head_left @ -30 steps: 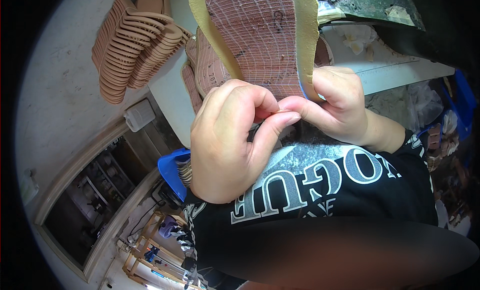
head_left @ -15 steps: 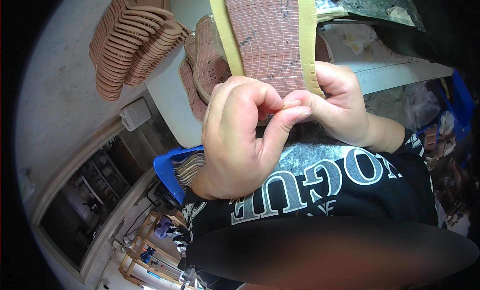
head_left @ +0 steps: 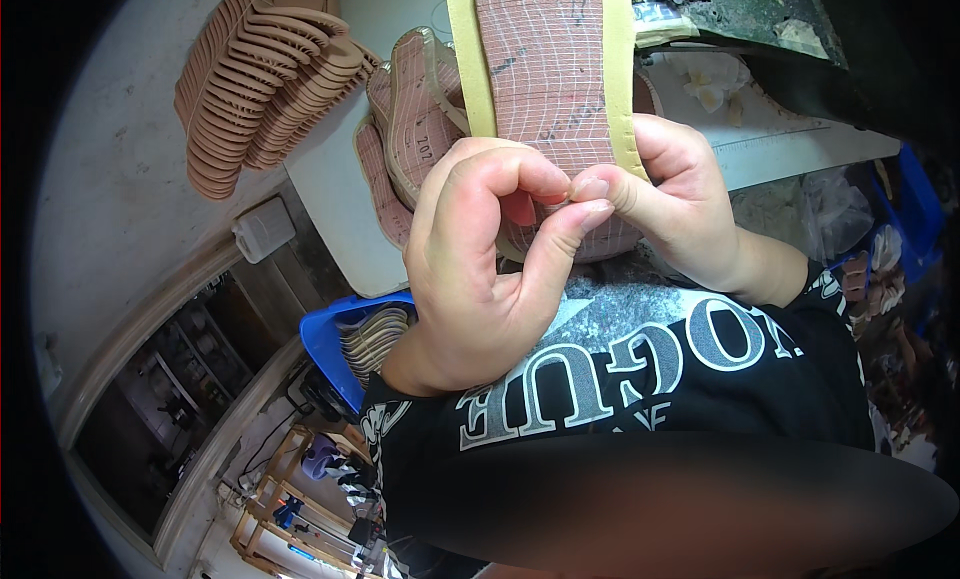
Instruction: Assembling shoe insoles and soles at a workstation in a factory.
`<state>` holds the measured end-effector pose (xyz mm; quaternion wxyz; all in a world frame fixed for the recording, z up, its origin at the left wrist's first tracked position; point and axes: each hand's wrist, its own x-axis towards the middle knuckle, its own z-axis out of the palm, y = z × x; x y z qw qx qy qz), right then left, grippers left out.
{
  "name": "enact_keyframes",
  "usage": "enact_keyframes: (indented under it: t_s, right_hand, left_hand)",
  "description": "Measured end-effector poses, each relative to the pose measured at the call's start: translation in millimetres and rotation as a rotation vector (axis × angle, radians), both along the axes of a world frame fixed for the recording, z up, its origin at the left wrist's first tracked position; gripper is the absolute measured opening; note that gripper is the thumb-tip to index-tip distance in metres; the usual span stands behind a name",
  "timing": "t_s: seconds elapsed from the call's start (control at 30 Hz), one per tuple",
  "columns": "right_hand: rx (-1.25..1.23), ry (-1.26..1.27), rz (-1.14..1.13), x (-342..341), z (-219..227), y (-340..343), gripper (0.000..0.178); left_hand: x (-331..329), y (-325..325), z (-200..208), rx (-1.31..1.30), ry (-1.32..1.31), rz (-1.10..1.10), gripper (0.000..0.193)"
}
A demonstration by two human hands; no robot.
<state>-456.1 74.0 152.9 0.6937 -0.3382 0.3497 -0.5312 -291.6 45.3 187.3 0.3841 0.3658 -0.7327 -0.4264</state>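
A shoe insole (head_left: 545,64), pinkish brown with a white grid and a yellow band along its edges, reaches from my hands past the top of the view. My left hand (head_left: 485,249) is closed at its near left side, with the forefinger curled. The left thumb tip is close to my right thumb, and a narrow gap shows between left thumb and forefinger. On the near right, my right hand (head_left: 685,204) grips the yellow edge, fingers bent behind it and thumb pointing inward. The fingertips partly hide the insole's near end.
More gridded insoles (head_left: 415,119) lie on the pale table (head_left: 335,194) behind my left hand. Two rows of stacked tan soles (head_left: 225,109) stand at the far left. A blue bin (head_left: 330,344) holding curved pieces is beside my left forearm. At the right is crumpled clear plastic (head_left: 840,209).
The insole has shifted slightly right and straightened. My left thumb and forefinger have parted a little, and more of the insoles on the table shows.
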Motion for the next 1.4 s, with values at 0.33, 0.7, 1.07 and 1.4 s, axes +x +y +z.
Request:
enact_keyframes:
  t_s: [0.33,0.7,1.07,1.4]
  right_hand:
    - [-0.043,0.103,-0.016,1,-1,1,0.017]
    - [-0.045,0.169,-0.047,3,-6,4,0.016]
    - [0.052,-0.084,0.017,2,-3,2,0.017]
    - [0.075,-0.169,0.053,-1,-5,1,0.020]
  left_hand:
    - [-2,2,7,0.014,-0.093,0.023,0.026]
    - [-7,2,20,0.057,-0.208,0.062,0.021]
    - [-1,3,9,0.058,-0.147,0.014,0.021]
    - [-1,2,9,0.133,-0.063,-0.002,0.024]
